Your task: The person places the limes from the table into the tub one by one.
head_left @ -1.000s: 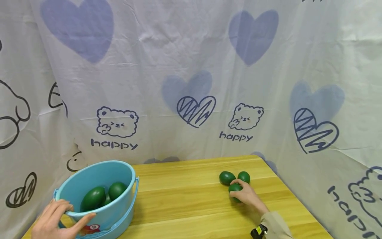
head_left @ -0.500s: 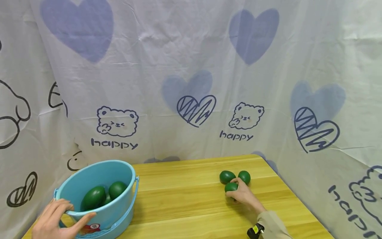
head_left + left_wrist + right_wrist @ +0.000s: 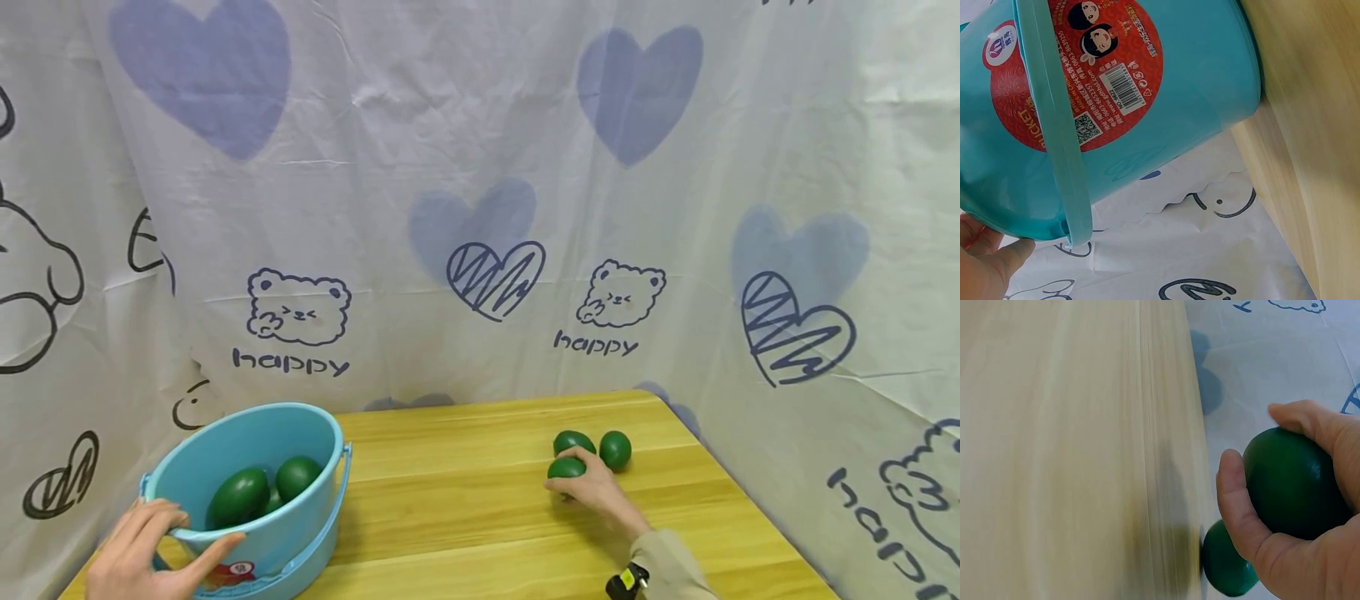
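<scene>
My right hand grips a dark green avocado just above the wooden table; the right wrist view shows thumb and fingers curled round this avocado. Two more green avocados lie on the table right behind it. My left hand holds the near rim of a tilted light blue bucket at the table's left, thumb and fingers on either side of the rim. Inside the bucket lie green avocados. The left wrist view shows the bucket's wall with a red sticker.
A white cloth with purple hearts and bear drawings hangs close behind and on both sides of the table. The table's right edge runs close to the avocados. The bucket's handle hangs down against its side.
My right hand has taken the near avocado off the table and moved it a little left, away from the other two. The left hand and the bucket stay put.
</scene>
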A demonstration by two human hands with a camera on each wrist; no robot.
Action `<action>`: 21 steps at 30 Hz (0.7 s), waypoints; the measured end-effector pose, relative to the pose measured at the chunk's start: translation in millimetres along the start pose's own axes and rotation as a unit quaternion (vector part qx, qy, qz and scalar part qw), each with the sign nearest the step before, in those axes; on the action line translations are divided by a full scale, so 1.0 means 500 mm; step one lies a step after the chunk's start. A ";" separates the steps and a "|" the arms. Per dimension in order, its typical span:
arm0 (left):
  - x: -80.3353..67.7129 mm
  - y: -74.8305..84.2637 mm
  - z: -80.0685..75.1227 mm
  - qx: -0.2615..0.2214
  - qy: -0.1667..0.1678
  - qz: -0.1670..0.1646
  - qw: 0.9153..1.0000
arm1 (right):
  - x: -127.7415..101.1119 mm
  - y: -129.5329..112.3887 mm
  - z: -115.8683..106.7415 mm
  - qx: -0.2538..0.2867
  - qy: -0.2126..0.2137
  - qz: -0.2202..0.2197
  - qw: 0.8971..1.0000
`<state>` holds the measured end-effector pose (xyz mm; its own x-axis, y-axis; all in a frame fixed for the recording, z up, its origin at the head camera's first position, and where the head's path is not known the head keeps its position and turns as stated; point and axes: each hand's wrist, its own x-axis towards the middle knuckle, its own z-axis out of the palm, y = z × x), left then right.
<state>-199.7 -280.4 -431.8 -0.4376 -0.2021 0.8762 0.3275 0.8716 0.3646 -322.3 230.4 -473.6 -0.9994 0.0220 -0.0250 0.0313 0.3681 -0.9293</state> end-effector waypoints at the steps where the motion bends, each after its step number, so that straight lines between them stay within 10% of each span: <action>1: 0.001 0.001 0.000 0.001 0.000 0.000 1.000 | 0.001 -0.002 0.004 0.006 -0.001 -0.002 1.000; 21: 0.000 0.002 -0.001 0.002 0.003 -0.009 1.000 | 0.011 -0.060 0.076 -0.062 -0.033 -0.064 0.995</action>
<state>-199.0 -279.5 -431.1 -0.4390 -0.2194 0.8713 0.3169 0.8696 0.3786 -329.3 184.0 -460.0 -0.9936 -0.0932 0.0633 -0.1003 0.4761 -0.8737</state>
